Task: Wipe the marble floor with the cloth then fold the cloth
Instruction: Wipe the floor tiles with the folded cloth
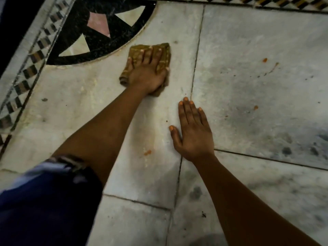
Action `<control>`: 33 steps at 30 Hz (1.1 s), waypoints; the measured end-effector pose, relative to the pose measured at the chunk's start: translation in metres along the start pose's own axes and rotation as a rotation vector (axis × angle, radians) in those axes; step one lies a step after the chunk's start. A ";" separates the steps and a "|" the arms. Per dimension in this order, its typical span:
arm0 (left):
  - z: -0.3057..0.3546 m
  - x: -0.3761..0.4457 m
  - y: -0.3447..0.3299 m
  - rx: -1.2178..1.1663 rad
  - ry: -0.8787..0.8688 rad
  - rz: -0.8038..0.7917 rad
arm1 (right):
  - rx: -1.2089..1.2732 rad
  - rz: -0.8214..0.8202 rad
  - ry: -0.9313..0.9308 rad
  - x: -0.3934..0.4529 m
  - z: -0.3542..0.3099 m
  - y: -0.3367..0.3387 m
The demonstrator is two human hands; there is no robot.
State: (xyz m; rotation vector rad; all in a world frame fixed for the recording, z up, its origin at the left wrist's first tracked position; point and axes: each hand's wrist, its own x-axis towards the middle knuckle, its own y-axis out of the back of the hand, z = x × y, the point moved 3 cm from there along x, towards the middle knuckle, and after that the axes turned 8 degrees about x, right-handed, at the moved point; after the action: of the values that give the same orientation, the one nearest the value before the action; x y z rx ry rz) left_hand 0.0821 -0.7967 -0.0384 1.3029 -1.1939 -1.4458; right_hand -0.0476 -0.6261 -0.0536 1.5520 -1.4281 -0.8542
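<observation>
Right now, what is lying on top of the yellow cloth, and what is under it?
The left hand presses flat on the yellow cloth, fingers spread. Under the cloth is the marble floor; that covered patch cannot be seen, so any stain there is unknown.

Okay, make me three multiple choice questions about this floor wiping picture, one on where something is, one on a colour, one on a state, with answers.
1. Where is the cloth?
A. beside the black inlay arc
B. on the person's knee
C. under the right hand

2. What colour is the cloth?
A. white
B. mustard yellow
C. blue

3. How is the right hand?
A. gripping the cloth
B. clenched in a fist
C. flat on the marble floor

Answers: 1 A, it lies under the left hand next to the black inlay arc; 2 B, yellow-brown fabric; 3 C, fingers straight, holding nothing.
</observation>
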 end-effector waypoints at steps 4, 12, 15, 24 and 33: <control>0.010 -0.051 -0.011 0.055 -0.164 0.065 | -0.005 -0.010 0.008 0.001 0.000 0.000; -0.074 -0.060 -0.004 0.035 -0.023 0.087 | 0.016 -0.021 0.001 0.001 -0.001 0.000; -0.052 0.006 0.000 -0.023 0.094 0.042 | 0.011 -0.034 -0.007 0.000 0.000 0.000; -0.031 -0.135 -0.025 0.017 -0.162 0.091 | 0.008 -0.057 -0.004 0.001 0.001 -0.001; -0.016 -0.082 -0.022 -0.035 0.208 0.063 | 0.028 -0.044 0.018 -0.001 0.001 -0.002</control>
State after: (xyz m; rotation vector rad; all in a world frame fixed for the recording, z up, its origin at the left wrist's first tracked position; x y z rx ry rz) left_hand 0.1076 -0.7143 -0.0432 1.3441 -1.0580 -1.2473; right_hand -0.0477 -0.6253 -0.0553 1.6135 -1.4032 -0.8479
